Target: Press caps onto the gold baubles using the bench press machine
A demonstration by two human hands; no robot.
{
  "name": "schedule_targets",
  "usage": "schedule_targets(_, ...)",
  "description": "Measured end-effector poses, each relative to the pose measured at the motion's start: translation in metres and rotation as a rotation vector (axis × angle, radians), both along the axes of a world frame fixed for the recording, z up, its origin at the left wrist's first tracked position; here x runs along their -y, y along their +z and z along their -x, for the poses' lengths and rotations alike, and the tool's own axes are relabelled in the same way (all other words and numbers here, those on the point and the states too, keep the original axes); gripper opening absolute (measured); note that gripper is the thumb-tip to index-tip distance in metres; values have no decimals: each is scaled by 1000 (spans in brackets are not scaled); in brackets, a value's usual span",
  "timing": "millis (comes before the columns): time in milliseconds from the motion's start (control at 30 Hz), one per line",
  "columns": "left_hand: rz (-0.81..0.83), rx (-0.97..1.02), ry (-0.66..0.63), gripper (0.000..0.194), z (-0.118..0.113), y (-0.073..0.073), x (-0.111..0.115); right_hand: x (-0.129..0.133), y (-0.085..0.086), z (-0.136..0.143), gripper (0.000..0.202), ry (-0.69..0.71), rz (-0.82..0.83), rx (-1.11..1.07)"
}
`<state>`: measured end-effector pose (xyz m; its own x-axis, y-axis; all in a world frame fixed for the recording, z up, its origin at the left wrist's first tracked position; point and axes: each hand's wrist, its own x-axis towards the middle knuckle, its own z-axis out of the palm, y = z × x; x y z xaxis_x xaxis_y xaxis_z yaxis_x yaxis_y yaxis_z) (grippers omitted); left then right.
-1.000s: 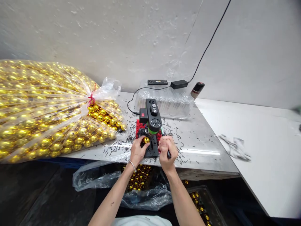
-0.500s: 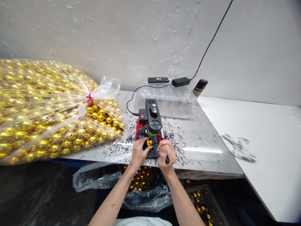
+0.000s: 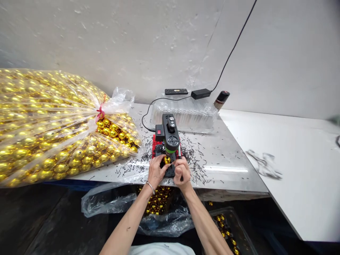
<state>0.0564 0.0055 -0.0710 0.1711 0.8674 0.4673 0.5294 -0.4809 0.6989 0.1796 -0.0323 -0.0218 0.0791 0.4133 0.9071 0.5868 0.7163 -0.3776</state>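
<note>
A shiny gold ball point(image 3: 167, 159) sits under the head of a small black bench drill press point(image 3: 171, 131) with a green ring. My left hand point(image 3: 155, 170) pinches this ball between thumb and fingers from the left. My right hand point(image 3: 183, 172) is closed around the lever point(image 3: 180, 151) at the press's right side, with the grip's lower end poking out beneath the fist. The ball and my fingers hide the press's base in part, and the bit's tip cannot be made out.
Black shavings point(image 3: 196, 166) litter the metal tabletop point(image 3: 221, 143). A big clear bag point(image 3: 47, 127) of gold balls lies left. Behind stand a clear plastic tray point(image 3: 186, 113), a power adapter point(image 3: 201, 93) and a can point(image 3: 221, 100). Gloves point(image 3: 265, 164) lie right; more balls point(image 3: 158, 200) sit below.
My right hand and the lever have swung left, closer to my left hand and the press. The left hand still pinches the ball in place. The whole view has shifted slightly.
</note>
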Motion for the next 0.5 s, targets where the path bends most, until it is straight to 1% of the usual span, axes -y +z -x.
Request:
schedule_targets(67,5,10,3,26,0,-1,-2,1,6,0,26,7,-20,37)
schedule_targets(133,10,22,6,28,-2,0,-5,3,18,1,26,7,-5,4)
schedule_targets(200,3,42,20,29,-3,1,-6,6,38,3,26,-3,65,-74)
schedule_targets(267,-19,74,53,30,-1,4,-1,9,60,5,27,-26,166,-165)
schedule_targets(300,-38,87,69,30,1,5,6,11,70,6,28,-33,216,-195)
schedule_targets(367,-89,90,74,29,8,5,28,13,85,7,30,-33,292,-227)
schedule_targets(433,-130,57,34,32,18,0,56,15,90,8,32,-23,319,-235)
schedule_targets(500,-140,15,-15,37,28,-7,82,15,87,8,33,-17,311,-243)
